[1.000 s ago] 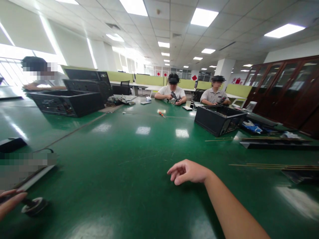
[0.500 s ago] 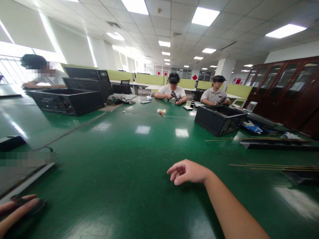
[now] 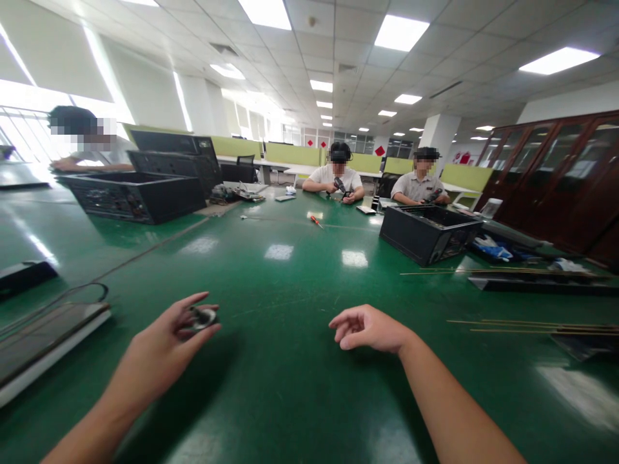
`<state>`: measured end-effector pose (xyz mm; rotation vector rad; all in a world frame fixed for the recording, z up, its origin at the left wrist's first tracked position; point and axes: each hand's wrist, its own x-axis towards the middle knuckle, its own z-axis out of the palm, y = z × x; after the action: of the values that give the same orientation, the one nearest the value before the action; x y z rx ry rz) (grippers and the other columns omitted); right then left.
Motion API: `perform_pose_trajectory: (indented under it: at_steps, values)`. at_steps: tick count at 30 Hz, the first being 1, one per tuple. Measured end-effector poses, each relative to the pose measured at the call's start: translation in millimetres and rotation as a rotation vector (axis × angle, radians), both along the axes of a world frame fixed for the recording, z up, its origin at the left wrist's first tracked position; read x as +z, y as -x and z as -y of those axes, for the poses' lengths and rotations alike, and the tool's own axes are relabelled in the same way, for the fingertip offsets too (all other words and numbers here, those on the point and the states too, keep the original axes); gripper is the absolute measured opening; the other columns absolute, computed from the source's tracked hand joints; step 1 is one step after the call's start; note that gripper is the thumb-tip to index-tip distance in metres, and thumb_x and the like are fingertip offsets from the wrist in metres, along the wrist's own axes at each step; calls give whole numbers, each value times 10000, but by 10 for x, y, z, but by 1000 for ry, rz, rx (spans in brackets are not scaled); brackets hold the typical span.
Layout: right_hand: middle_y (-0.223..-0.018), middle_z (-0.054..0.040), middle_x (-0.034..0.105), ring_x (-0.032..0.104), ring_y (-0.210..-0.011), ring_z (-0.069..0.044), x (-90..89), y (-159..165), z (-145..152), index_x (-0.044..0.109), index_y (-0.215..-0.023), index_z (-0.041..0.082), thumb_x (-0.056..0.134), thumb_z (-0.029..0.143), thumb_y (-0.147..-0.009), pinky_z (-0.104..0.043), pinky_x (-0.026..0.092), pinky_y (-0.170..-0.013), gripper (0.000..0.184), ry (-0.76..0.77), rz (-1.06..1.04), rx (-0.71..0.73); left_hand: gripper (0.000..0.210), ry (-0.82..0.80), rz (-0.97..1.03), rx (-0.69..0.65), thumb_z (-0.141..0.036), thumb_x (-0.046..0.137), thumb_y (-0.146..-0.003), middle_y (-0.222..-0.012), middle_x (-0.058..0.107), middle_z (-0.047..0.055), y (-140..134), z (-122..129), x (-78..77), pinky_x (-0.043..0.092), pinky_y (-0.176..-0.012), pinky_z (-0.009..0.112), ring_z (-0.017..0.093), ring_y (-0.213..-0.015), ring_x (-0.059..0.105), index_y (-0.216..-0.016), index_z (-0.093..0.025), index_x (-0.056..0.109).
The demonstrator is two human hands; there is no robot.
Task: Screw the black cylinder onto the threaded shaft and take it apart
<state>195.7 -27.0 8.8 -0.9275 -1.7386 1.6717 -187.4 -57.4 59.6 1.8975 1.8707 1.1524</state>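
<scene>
My left hand (image 3: 167, 345) is raised over the green table (image 3: 271, 393), left of the middle. Between its thumb and fingers it grips a small round object (image 3: 205, 317), dark with a pale, shiny face. Its exact kind I cannot make out. My right hand (image 3: 367, 327) hovers above the table, right of the middle. Its fingers are loosely bent and stand apart from the thumb, with nothing held. A wide gap separates the two hands.
A flat panel with a cable (image 3: 53, 345) lies at left. Black computer cases stand far left (image 3: 135, 196) and right (image 3: 425, 235). Thin rods (image 3: 527, 325) lie at right. A red screwdriver (image 3: 316, 221) lies beyond my hands. Several people sit around the table.
My left hand has come in from the lower left edge toward the middle, carrying the small round object. My right hand has stayed nearly in place.
</scene>
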Motion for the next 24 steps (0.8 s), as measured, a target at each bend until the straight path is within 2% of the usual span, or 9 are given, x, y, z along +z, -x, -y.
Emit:
perform_pose_trajectory:
  at_steps: [2, 4, 6, 9, 13, 15, 18, 21, 24]
  values:
    - [-920, -62, 725, 674, -817, -164, -27, -21, -31, 667, -1145, 138, 840, 275, -664, -322, 519, -809, 529, -39, -22, -88, 597, 52, 14, -183, -454, 708, -742, -1091, 745, 44, -424, -189, -19, 516, -951, 403, 240, -952, 704, -1273, -232, 549]
    - [-912, -55, 711, 661, -779, -151, -60, -46, -67, 633, -1192, 136, 804, 244, -687, -312, 519, -777, 544, -105, -6, -201, 414, 55, 28, -314, -378, 711, -736, -1028, 744, 64, -875, -346, -65, 523, -908, 392, 252, -942, 691, -1099, -193, 637]
    - [-942, -52, 692, 635, -720, -131, -89, -66, -95, 592, -1245, 146, 753, 192, -708, -292, 514, -717, 562, -220, 81, -318, 302, 74, 58, -449, -310, 705, -742, -980, 737, 56, -1252, -457, -142, 529, -846, 358, 233, -893, 681, -1014, -187, 664]
    - [-1050, -55, 667, 623, -719, -122, -101, -62, -94, 534, -1309, 196, 709, 134, -711, -286, 509, -711, 626, -447, 282, -409, 269, 99, 51, -575, -262, 703, -753, -961, 726, 33, -1561, -535, -285, 515, -802, 334, 212, -861, 662, -1015, -206, 680]
    - [-1130, -40, 649, 634, -830, -150, -39, 18, -16, 513, -1306, 252, 734, 145, -703, -303, 501, -793, 651, -609, 406, -417, 302, 59, -4, -623, -264, 720, -763, -1009, 702, 37, -1585, -549, -441, 488, -887, 359, 228, -968, 636, -1062, -229, 689]
    - [-1123, -25, 655, 633, -884, -167, 6, 74, 37, 532, -1266, 265, 739, 152, -705, -304, 496, -813, 610, -648, 434, -388, 318, 59, -6, -659, -253, 718, -770, -1051, 698, 34, -1544, -542, -483, 474, -927, 365, 225, -1005, 630, -1086, -238, 685]
    - [-1133, -17, 656, 619, -1009, -203, 62, 143, 102, 569, -1186, 272, 725, 153, -714, -322, 475, -883, 511, -712, 474, -371, 307, 116, 23, -718, -235, 708, -782, -1037, 717, 11, -1520, -519, -498, 483, -898, 344, 207, -968, 649, -1088, -250, 681]
    - [-1068, -10, 671, 632, -953, -203, 84, 175, 130, 587, -1123, 270, 704, 151, -721, -312, 480, -841, 435, -709, 528, -356, 299, 148, 59, -749, -209, 720, -768, -1012, 727, -6, -1547, -496, -485, 492, -877, 326, 198, -949, 662, -1062, -252, 681]
    - [-1007, -7, 682, 640, -869, -187, 80, 178, 130, 594, -1103, 262, 687, 145, -732, -294, 481, -790, 400, -686, 555, -371, 454, 175, 134, -781, -153, 746, -728, -1042, 729, -13, -1575, -485, -483, 497, -916, 318, 189, -979, 671, -1153, -259, 626]
